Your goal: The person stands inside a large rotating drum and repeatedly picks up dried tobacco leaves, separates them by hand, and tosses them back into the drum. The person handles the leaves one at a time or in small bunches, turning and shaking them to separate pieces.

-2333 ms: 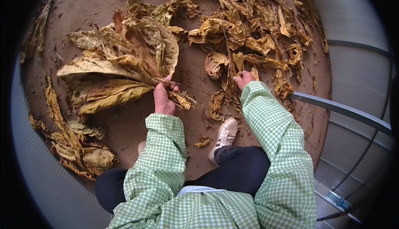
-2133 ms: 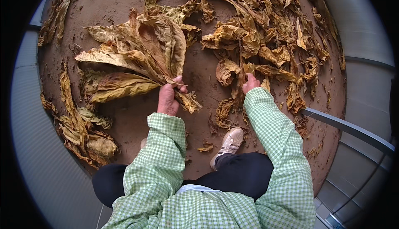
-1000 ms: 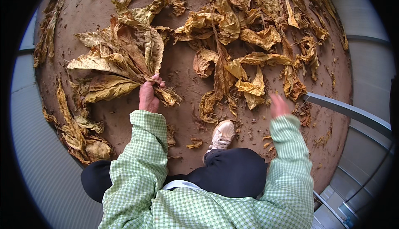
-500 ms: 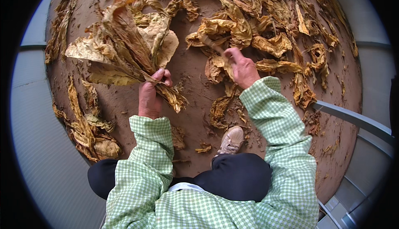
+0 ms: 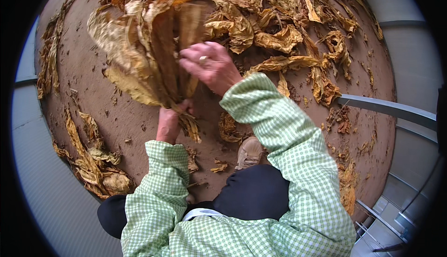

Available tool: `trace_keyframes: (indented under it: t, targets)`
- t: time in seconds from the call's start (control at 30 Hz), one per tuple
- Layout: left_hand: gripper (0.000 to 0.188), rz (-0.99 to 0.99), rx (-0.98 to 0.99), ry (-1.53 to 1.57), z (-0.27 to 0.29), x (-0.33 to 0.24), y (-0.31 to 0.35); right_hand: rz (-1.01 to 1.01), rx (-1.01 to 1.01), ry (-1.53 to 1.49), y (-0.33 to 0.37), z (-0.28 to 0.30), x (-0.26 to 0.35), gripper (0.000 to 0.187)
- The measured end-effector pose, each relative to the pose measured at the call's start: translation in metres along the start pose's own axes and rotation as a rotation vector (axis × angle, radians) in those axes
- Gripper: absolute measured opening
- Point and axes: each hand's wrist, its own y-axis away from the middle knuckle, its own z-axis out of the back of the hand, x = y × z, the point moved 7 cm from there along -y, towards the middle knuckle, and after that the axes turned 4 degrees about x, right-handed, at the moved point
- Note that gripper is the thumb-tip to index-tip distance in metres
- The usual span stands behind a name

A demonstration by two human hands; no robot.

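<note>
My left hand [image 5: 170, 122] grips a fanned bundle of dried tobacco leaves [image 5: 135, 47] low down, by the stem ends, which stick out below the fist. The leaves spread upward and are smeared by motion. Against the bundle's right side, my right hand [image 5: 212, 66] has its fingers curled around a brown dried tobacco leaf [image 5: 192, 24], also blurred; the exact grip is partly hidden behind the fingers. Right of that hand, a loose curled leaf [image 5: 284, 63] lies on the ground.
A heap of dried leaves [image 5: 274, 5] covers the far ground. Smaller clumps [image 5: 95, 168] lie near the left wall [image 5: 56, 191]. A metal bar [image 5: 391, 108] juts in from the right over the brown ground [image 5: 321, 173]. My shoe [image 5: 250, 152] rests just below my hands.
My right hand has moved left from the loose leaves to the bundle, bringing a leaf with it. The bundle in my left hand has swung more upright. The view has shifted slightly.
</note>
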Motion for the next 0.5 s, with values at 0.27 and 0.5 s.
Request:
trace_keyframes:
  t: [0.27, 0.5]
  targets:
    - [0.005, -0.131, -0.103, 0.436, -0.001, -0.015, -0.009, -1.419, 0.213, 0.074, 0.241, 0.019, -0.173, 0.052]
    - [0.01, 0.038, 0.019, 0.483, 0.014, 0.031, -0.012, -1.385, 0.614, 0.209, 0.233, -0.004, -0.174, 0.021]
